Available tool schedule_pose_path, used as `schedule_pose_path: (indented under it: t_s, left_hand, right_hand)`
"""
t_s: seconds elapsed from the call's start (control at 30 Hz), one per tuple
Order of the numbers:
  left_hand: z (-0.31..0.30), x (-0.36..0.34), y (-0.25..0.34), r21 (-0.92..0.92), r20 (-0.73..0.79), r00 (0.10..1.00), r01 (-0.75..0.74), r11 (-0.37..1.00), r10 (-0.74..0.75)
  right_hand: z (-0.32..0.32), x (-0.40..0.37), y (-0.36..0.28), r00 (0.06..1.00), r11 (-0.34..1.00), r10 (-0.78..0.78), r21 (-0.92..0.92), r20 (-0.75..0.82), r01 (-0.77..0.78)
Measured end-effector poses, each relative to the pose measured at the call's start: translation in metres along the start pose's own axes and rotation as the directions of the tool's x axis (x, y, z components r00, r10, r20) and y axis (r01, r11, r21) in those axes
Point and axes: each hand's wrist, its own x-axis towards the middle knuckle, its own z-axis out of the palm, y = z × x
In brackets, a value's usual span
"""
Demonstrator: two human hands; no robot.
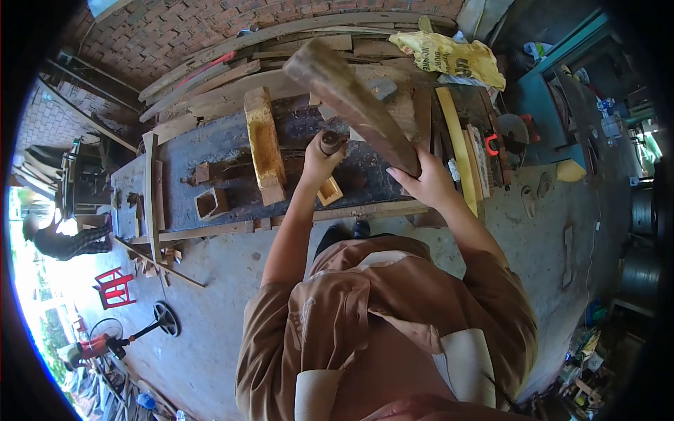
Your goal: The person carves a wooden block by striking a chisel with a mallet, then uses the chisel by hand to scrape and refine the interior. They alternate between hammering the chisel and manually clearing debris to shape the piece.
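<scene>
My left hand is closed around an upright chisel handle, whose round top end faces me; the blade is hidden below the fist. My right hand grips the narrow end of a thick wooden club, which is raised over the bench and slants up to the left. Just beneath my left hand lies a small light wooden piece with a hollow. To the left, a long yellowish block with a recess cut into it lies across the dark workbench.
A small open wooden box sits at the bench's near left. Boards are stacked along the brick wall, with a yellow sack on them. A red chair and fan stand left. Another person bends at far left.
</scene>
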Motion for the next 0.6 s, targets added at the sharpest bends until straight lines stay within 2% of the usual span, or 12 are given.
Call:
schedule_pose_path:
  t_s: [0.03, 0.13, 0.17, 0.2, 0.23, 0.27, 0.33, 0.37, 0.43, 0.47, 0.57, 0.6]
  left_hand:
    - [0.0, -0.001, -0.001, 0.0, -0.001, 1.0, 0.001, 1.0, -0.001]
    - [0.001, -0.003, -0.003, 0.116, -0.033, 0.999, 0.029, 0.993, -0.026]
    - [0.001, -0.004, -0.005, 0.145, -0.004, 1.0, -0.012, 0.989, 0.012]
    - [0.001, -0.004, -0.006, 0.172, 0.025, 0.998, -0.055, 0.984, 0.051]
    - [0.002, -0.003, -0.008, 0.092, -0.006, 0.999, -0.043, 0.995, 0.044]
    - [0.003, -0.004, -0.009, 0.092, -0.005, 0.999, -0.046, 0.995, 0.046]
    - [0.007, -0.006, 0.005, 0.017, -0.016, 0.997, -0.081, 0.997, 0.081]
    - [0.006, -0.005, 0.008, 0.014, -0.018, 0.997, -0.081, 0.997, 0.081]
    - [0.004, -0.006, 0.011, 0.207, 0.019, 1.0, 0.007, 0.978, -0.011]
    - [0.005, -0.007, 0.013, 0.205, 0.017, 1.0, 0.009, 0.979, -0.013]
    - [0.008, -0.009, 0.016, 0.229, -0.014, 1.0, 0.013, 0.973, -0.01]
    - [0.01, -0.009, 0.013, 0.118, -0.019, 0.999, -0.036, 0.992, 0.038]
  right_hand:
    - [0.002, -0.001, -0.002, 0.999, 0.994, -0.01, 0.107, -0.049, 0.015]
    - [0.017, -0.004, 0.018, 1.0, 0.998, -0.01, 0.065, 0.018, 0.008]
    - [0.016, -0.007, 0.023, 1.0, 0.998, -0.009, 0.062, 0.018, 0.008]
    - [0.014, -0.008, 0.026, 0.996, 0.996, -0.006, -0.085, 0.085, 0.013]
    - [0.013, -0.009, 0.026, 0.989, 0.973, 0.008, -0.228, 0.15, 0.027]
    - [0.012, -0.009, 0.025, 0.989, 0.973, 0.007, -0.228, 0.147, 0.027]
    - [0.004, -0.01, 0.012, 0.996, 0.997, 0.025, -0.075, 0.084, -0.019]
    - [0.001, -0.011, 0.004, 0.991, 0.993, 0.115, 0.032, 0.075, -0.117]
    - [0.007, -0.012, -0.003, 0.996, 0.99, 0.091, 0.104, 0.008, -0.091]
    - [0.009, -0.012, -0.004, 0.995, 0.983, 0.071, 0.176, -0.065, -0.058]
    - [0.021, -0.009, 0.005, 0.999, 0.993, 0.046, 0.11, -0.011, -0.045]
    - [0.02, -0.009, 0.005, 0.999, 0.993, 0.042, 0.112, -0.007, -0.041]
